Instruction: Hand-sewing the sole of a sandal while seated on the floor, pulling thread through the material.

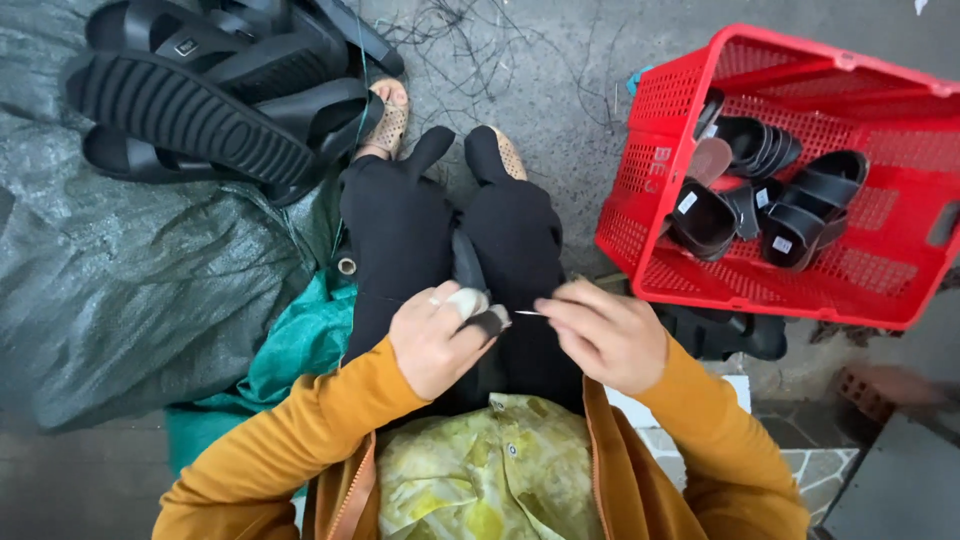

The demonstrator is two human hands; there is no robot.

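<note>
Here the left hand (432, 338), with one finger bandaged, is closed around a black sandal strap (468, 268) that runs away over the knees. The right hand (600, 335) pinches a thin needle (530, 313), which points sideways at the strap.

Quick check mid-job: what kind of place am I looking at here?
Likely an informal shoe-making or finishing spot on a bare concrete floor: a pile of black sandals, more sandals in a red crate, loose threads.

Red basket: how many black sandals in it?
4 at least in the red basket: one at the back, one front left, one front middle, one right. More may be hidden beneath.
</note>
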